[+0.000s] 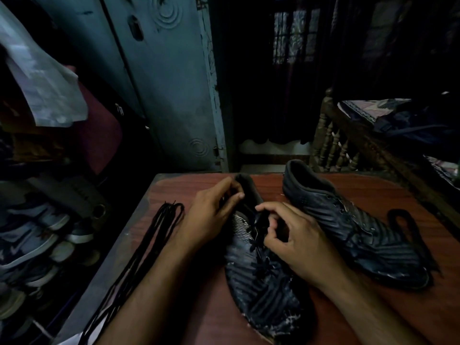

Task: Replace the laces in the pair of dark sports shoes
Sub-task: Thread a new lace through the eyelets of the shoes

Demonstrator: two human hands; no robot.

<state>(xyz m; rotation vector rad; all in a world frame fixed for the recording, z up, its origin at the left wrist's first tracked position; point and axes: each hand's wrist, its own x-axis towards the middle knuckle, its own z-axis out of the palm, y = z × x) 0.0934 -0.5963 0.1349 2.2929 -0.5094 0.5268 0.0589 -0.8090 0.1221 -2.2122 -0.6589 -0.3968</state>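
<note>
Two dark sports shoes lie on a reddish wooden table (189, 290). The near shoe (261, 277) lies in the middle with its toe toward me and its lace threaded. My left hand (211, 212) pinches a lace end by the shoe's collar. My right hand (296, 240) pinches the lace over the upper eyelets. The second shoe (348, 227) lies to the right, apart from both hands. A folded bundle of thin black laces (139, 260) lies along the table's left side. A flat black lace (410, 232) curls beside the second shoe.
A blue metal cupboard (159, 83) stands behind the table's left corner. Several shoes (37, 242) are stacked on the floor at the left, close to the table edge. A carved wooden bed frame (348, 140) with bedding stands at the right.
</note>
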